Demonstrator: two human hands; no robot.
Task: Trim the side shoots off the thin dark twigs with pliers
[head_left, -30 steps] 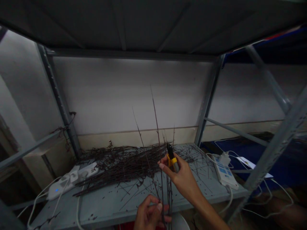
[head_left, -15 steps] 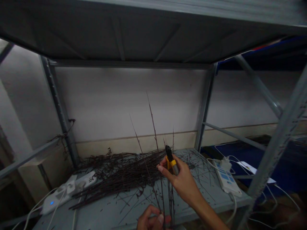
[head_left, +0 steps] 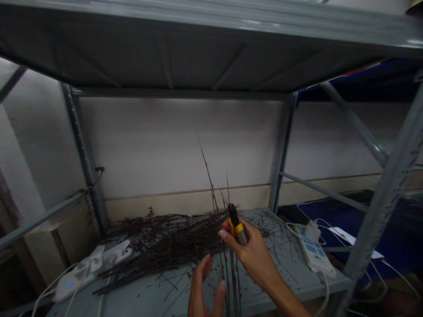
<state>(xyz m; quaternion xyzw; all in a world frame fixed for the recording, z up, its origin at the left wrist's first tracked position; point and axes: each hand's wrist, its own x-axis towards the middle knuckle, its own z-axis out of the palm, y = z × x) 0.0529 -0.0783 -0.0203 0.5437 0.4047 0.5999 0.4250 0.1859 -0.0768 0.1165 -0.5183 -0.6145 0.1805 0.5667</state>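
Note:
My right hand (head_left: 251,248) is shut on a yellow-and-black hand cutter (head_left: 235,226) with a grey grip, its black tip pointing up. Several thin dark twigs (head_left: 209,178) rise past that hand, and their stems (head_left: 233,286) run down below it. My left hand (head_left: 205,286) is open with its fingers apart, just left of those stems and apparently not touching them. Behind both hands, a large pile of dark twigs (head_left: 165,235) lies on a grey metal shelf (head_left: 280,275).
A white power strip (head_left: 77,277) lies at the shelf's left, and a white-and-blue power strip (head_left: 312,251) with cables lies at its right. Steel uprights (head_left: 282,152) and a low shelf above (head_left: 181,57) frame the space. Loose twig bits litter the shelf.
My left hand has opened and let go of the stems, its fingers now spread apart. My right hand and the cutter have barely moved. The view has tilted slightly.

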